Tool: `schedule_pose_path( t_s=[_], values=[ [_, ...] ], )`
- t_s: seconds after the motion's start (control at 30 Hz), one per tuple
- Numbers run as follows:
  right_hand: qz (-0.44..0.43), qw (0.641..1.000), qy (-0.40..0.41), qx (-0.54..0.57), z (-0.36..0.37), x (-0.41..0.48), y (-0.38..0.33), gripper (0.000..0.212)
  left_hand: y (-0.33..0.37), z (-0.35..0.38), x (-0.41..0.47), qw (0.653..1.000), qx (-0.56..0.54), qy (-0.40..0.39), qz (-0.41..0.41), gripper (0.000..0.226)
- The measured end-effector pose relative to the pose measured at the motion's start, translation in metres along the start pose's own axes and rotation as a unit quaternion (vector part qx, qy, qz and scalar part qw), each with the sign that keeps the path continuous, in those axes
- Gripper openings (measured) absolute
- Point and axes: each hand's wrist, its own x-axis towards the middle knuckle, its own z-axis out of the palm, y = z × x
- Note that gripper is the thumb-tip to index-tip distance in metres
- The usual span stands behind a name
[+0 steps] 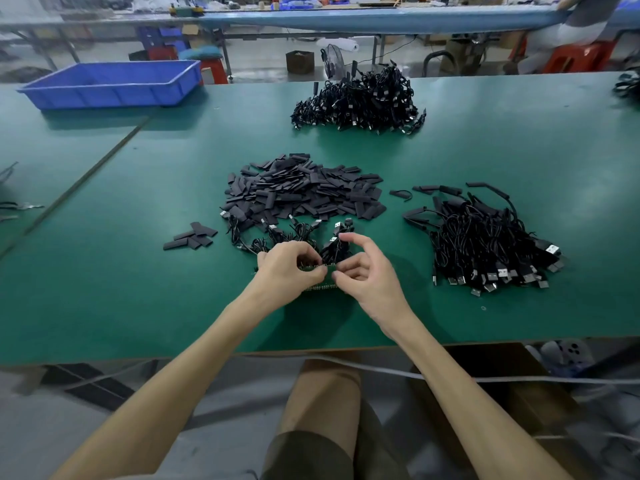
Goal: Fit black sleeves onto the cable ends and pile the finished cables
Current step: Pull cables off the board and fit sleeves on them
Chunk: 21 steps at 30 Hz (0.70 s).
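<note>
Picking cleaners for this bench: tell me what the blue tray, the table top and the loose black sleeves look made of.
The blue tray: moulded plastic, semi-gloss, with ribbed walls and rolled rim. The table top: seemingly a green matte mat or laminate; flat, faint sheen. The loose black sleeves: thin matte plastic or rubber tubing, probably; they lie flattened.

I'm looking into a factory assembly hall: a long green worktop [173, 289] heaped with black cables [360, 98] and sleeves [304, 192], a blue plastic crate [110, 88], another long bench [346, 20] behind, red stools [578, 57] and a cardboard box [300, 61].
</note>
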Motion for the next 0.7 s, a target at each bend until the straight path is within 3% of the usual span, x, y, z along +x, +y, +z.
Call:
schedule_pose_path(
  t_s=[0.27, 0.7],
  values=[
    [-0.003, 0.997, -0.017, -0.069, 0.004, 0.004, 0.000, 0.019, -0.004, 0.006, -0.003, 0.999, 0.035, 0.028, 0.016, 0.011],
    [-0.004, 0.996, 0.017, -0.085, 0.010, 0.001, 0.000, 0.013, 0.001, 0.022, -0.007, 0.986, 0.122, 0.114, 0.019, 0.011]
  ],
)
